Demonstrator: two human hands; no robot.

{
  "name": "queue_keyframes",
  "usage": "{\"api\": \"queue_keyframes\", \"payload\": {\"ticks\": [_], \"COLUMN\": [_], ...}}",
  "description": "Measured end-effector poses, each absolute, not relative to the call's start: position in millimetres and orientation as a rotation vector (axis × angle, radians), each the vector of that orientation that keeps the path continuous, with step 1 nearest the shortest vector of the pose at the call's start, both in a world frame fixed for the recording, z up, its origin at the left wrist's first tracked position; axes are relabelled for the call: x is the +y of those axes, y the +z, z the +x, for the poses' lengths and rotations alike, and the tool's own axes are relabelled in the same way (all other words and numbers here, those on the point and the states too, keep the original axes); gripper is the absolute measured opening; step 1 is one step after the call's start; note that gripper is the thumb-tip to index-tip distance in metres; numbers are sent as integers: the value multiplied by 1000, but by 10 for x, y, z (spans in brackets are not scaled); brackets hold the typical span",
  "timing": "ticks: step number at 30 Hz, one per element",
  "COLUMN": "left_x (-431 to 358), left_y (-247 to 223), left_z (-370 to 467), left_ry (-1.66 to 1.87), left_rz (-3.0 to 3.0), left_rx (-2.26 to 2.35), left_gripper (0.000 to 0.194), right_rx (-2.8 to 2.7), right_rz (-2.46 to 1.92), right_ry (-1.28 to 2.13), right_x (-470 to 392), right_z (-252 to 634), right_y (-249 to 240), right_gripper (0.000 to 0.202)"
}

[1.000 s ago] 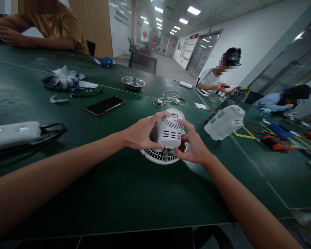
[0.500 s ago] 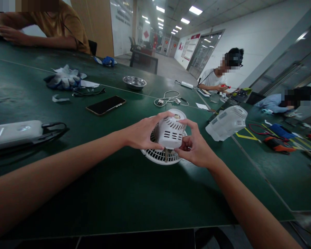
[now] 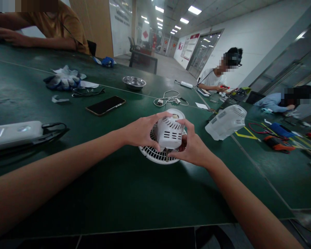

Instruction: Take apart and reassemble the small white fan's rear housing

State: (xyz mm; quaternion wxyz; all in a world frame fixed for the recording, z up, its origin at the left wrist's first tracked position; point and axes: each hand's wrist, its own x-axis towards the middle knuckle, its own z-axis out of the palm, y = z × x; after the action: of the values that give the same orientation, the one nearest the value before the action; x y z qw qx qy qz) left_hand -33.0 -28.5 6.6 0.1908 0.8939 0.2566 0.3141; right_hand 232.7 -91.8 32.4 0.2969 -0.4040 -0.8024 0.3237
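A white slotted fan motor housing is held upright over a white round fan grille that lies flat on the green table. My left hand grips the housing's left side, thumb across its top. My right hand holds its right lower side, fingers curled near a metal shaft under the housing. A white round cap lies just behind it.
A second white fan housing lies to the right. A phone, a steel bowl, gloves, a white cable and a white device at left sit around. Other people work at the far side.
My right hand has slid slightly lower on the housing and closed in under it. The housing has barely moved.
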Motion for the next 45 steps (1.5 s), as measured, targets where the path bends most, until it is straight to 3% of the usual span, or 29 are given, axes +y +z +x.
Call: {"api": "queue_keyframes", "payload": {"ticks": [4, 11, 14, 19, 25, 28, 32, 36, 40, 45], "left_x": [-287, -211, -163, -129, -163, -146, -95, -86, -135, -228], "left_y": [37, -134, -231, -292, -226, -225, -289, -330, -298, -201], "left_z": [-322, -362, -391, -440, -473, -437, -357, -338, -357, -363], "left_ry": [906, 1033, 1019, 1038, 1420, 1599, 1416, 1273, 1263, 1289], "left_rz": [2545, 2317, 2065, 1976, 1855, 1851, 1605, 1341, 1371, 1525], "left_rx": [807, 1257, 1454, 1423, 1101, 999, 969, 911, 888, 962], "left_gripper": [117, 72, 68, 62, 58, 58, 49, 31, 29, 27], "right_rx": [-2150, -2115, -2095, -2073, -1654, -1386, -1364, -1451, -1338, -1185], "right_rz": [-1083, -1155, -1073, -1167, -1103, -1055, -1020, -1000, -1009, -1076], "right_ry": [799, 531, 615, 456, 706, 988, 1385, 1408, 1388, 1206], "right_x": [-823, -532, -567, -682, -628, -636, -675, -622, -530, -341], "right_z": [2409, 2785, 2769, 2506, 2485, 2474, 2386, 2369, 2366, 2586], "right_y": [273, 184, 165, 108, 58, 72, 35, -63, -114, -91], "right_gripper": [97, 93, 91, 120, 123, 104, 60, 57, 49, 57]}}
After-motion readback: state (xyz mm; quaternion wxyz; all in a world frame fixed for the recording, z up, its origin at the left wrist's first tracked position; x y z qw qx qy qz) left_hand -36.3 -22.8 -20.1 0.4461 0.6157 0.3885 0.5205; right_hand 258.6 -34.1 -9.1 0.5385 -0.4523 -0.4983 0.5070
